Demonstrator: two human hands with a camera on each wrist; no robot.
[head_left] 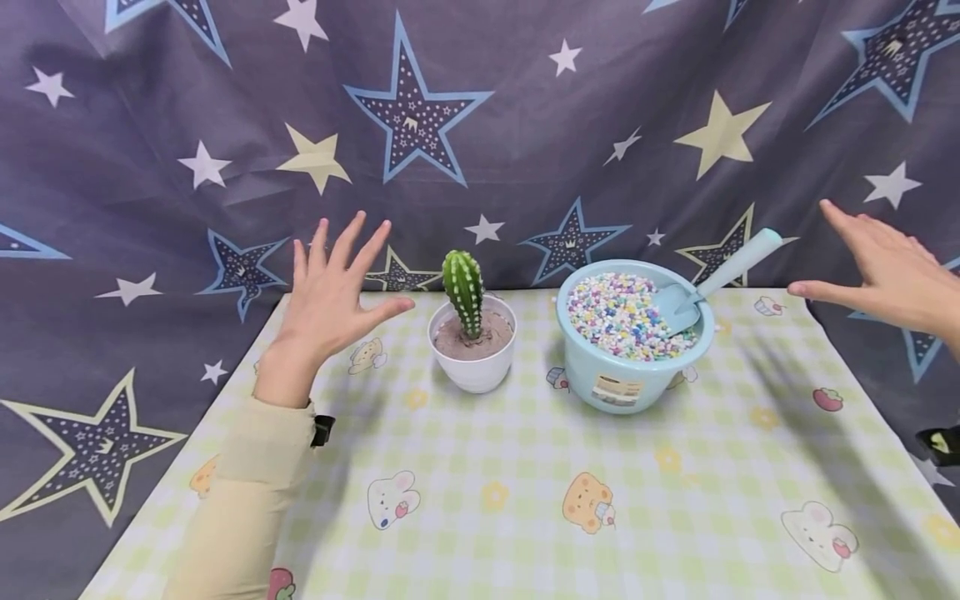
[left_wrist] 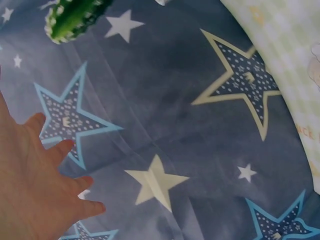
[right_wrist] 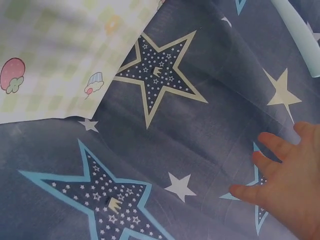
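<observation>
My left hand (head_left: 330, 292) is raised over the left part of the table, its fingers spread and holding nothing. Nearest to it stands a green cactus (head_left: 463, 287) in a white pot (head_left: 474, 367) filled with brownish soil. On the right side, my right hand (head_left: 888, 271) hovers with the thumb apart from the straight fingers, nothing in it. Between the hands, right of the cactus, is a light blue bucket (head_left: 581, 367) full of small multicoloured pellets (head_left: 618, 312). A light blue scoop (head_left: 720, 279) leans in the pellets, its handle rising toward the right hand.
A green-and-white checked cloth (head_left: 465, 450) printed with cartoon animals covers the table. Behind and beside it hangs a dark grey curtain (head_left: 517, 150) with stars. The pot and bucket stand near the table's back edge.
</observation>
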